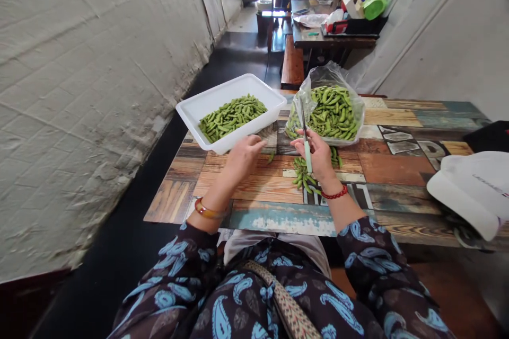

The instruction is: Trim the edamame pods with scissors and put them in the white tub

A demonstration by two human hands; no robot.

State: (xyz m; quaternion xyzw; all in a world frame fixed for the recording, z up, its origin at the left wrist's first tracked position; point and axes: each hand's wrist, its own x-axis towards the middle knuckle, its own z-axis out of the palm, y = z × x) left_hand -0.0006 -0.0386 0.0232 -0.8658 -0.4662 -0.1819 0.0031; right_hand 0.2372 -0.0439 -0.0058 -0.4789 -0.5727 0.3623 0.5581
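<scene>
My right hand is closed around the pale green handle of a pair of scissors, blades pointing up toward a clear plastic bag of green bean pods. A small heap of pods lies on the table under that hand. My left hand rests on the table beside the near edge of a white tray holding trimmed pods; its fingers are curled, and what they hold is hidden.
The patchwork wooden table has a white cap at its right end. A white brick wall runs along the left. Behind stand a bench and a cluttered dark table.
</scene>
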